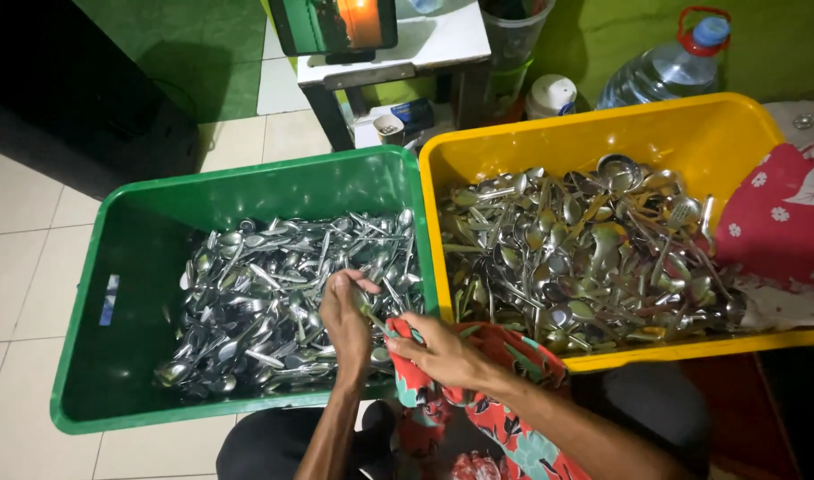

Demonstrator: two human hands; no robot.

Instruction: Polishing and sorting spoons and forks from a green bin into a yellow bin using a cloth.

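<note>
Cutlery piece (368,313), a thin steel utensil, sits between the two hands above the near edge of the green bin (140,267), at the corner where that bin meets the yellow bin (602,133). The left hand (344,316) curls around it, fingers pressed together with the thumb arched over the top, pinching the metal. The right hand (438,351) grips a red flowered cloth (478,400) and presses that cloth against the same piece; its fingers are closed on the fabric. Whether the piece is a spoon or a fork cannot be told, as the hands cover most of it.

Both bins stand side by side on a pale tiled floor (24,293), their walls touching. The green one holds a heap of spoons and forks (273,293) piled toward its right side, leaving its left part bare. The yellow one holds a larger, tangled heap of cutlery (593,249), including ladle-like pieces. A second red flowered cloth (780,222) drapes over the right rim of the yellow bin. Behind the bins stand a large water bottle (665,67) with a blue cap, a white jar (549,93) and a small stool (398,62) bearing a lit screen (336,22).
</note>
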